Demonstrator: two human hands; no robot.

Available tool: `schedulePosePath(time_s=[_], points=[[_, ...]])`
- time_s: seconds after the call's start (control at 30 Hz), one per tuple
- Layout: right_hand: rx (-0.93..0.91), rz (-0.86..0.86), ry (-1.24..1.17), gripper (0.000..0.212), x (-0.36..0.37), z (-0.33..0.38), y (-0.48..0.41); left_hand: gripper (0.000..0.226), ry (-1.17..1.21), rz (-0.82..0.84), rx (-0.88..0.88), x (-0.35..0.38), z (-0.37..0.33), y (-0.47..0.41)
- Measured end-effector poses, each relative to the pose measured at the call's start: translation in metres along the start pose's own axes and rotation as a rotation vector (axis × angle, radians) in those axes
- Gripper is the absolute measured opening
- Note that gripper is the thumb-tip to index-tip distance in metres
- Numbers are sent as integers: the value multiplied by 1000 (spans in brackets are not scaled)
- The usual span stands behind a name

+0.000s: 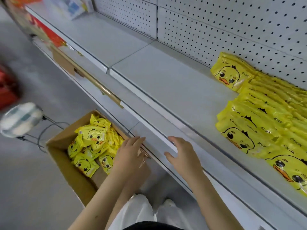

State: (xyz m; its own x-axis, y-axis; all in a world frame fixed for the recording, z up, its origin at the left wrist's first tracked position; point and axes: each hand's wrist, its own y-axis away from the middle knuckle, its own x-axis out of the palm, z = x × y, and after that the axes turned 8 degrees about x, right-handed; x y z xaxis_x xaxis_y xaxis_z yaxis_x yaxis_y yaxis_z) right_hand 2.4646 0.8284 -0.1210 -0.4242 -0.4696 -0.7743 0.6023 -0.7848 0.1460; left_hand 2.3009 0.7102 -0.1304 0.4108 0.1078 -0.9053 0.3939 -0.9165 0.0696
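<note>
Both grips are empty, hanging over the spot where box meets shelving.

My left grip (131,153) is hovering palm down above the right side of the cardboard box (56,147). Its fingers are straight and close together, holding nothing. My right grip (181,157) is spreading wider — thumb out to the left, fingers loosely extended beside the white front edge of the shelf (166,80). I cannot tell whether it is touching that edge.

The duck packets (93,141) are lying in the box in a loose jumble, tilted every way and overlapping. They are glossy yellow soft packs, each printed with a cartoon duckling face: round black eyes, orange bill, small black crest. The box is sitting open on the grey floor (25,188), tight against the shelving.

More of the same stock — the shelved packets (259,113) — is lying face up in overlapping rows at the right end of the shelf. The farthest one is leaning against the pegboard back (216,22). A short dark brand word is showing near each top edge.
</note>
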Motion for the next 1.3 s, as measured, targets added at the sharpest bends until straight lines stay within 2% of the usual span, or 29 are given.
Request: schedulePosePath(time_s=[0.23,0.37,0.43,0.47,0.53,0.73,0.83,1.03,1.3], points=[[-89,142,-17,50,49,23,-12,53,-5,-14,-267,-9,71,59],[-74,221,-21,49,94,43,-12,55,40,-35,-348,-22,110,85],[-47,261,-25,49,121,59,-10,70,51,-31,-368,-28,134,95],[-27,280,-29,49,135,68,-9,66,42,-8,-377,-28,149,101],[10,293,-34,49,164,86,-7,51,31,40,-378,-26,186,111],[314,297,-143,42,248,133,16,51,105,169,-350,-29,294,127],[401,303,-155,42,287,144,17,51,97,216,-307,-23,332,118],[517,267,-137,42,362,123,-16,52,50,381,-209,23,389,69],[632,268,-96,44,445,81,-53,58,-195,614,-135,91,458,28]])
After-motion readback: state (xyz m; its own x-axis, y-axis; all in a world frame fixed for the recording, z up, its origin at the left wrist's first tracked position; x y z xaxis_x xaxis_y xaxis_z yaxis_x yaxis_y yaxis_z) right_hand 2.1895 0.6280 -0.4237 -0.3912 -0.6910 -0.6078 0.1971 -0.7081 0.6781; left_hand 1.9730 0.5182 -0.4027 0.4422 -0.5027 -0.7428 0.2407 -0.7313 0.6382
